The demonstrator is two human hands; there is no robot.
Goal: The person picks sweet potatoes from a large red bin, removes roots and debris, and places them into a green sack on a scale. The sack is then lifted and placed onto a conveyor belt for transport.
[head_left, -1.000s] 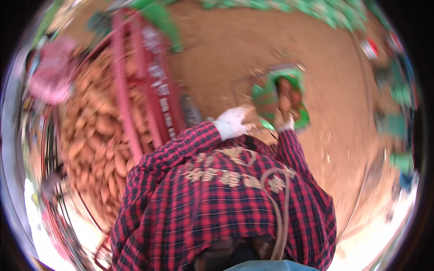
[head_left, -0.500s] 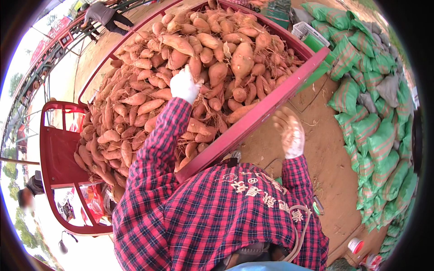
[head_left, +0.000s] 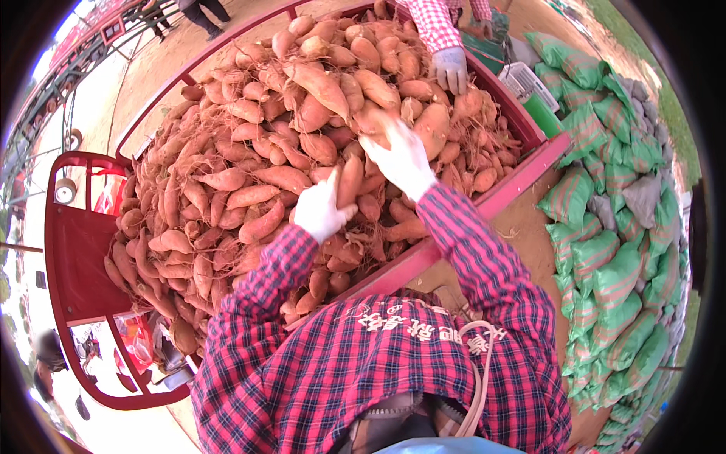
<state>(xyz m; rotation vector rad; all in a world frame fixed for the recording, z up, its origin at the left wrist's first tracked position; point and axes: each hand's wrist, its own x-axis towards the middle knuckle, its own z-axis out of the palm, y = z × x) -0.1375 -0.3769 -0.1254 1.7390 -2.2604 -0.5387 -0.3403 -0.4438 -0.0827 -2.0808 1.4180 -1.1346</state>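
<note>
A big heap of sweet potatoes (head_left: 227,151) with thin roots fills a red-sided cart bed (head_left: 393,274) in front of me. My left hand (head_left: 321,208), in a white glove, is closed around an upright sweet potato (head_left: 349,181) at the near middle of the heap. To its right and a little farther off, my right hand (head_left: 402,157), also white-gloved, has its fingers around a larger sweet potato (head_left: 372,121). That one is slightly blurred, and my fingers hide part of it.
A co-worker's grey-gloved hand (head_left: 451,69) rests on the heap's far right. Beyond that corner stand a white crate (head_left: 522,82) and a green container (head_left: 543,115). Stacked green sacks (head_left: 605,265) line the right. A red metal frame (head_left: 83,250) rises at the left.
My right hand has come from beside the cart, over its edge, onto a sweet potato. My left hand has drawn nearer with one in its grip. A co-worker's gloved hand has appeared.
</note>
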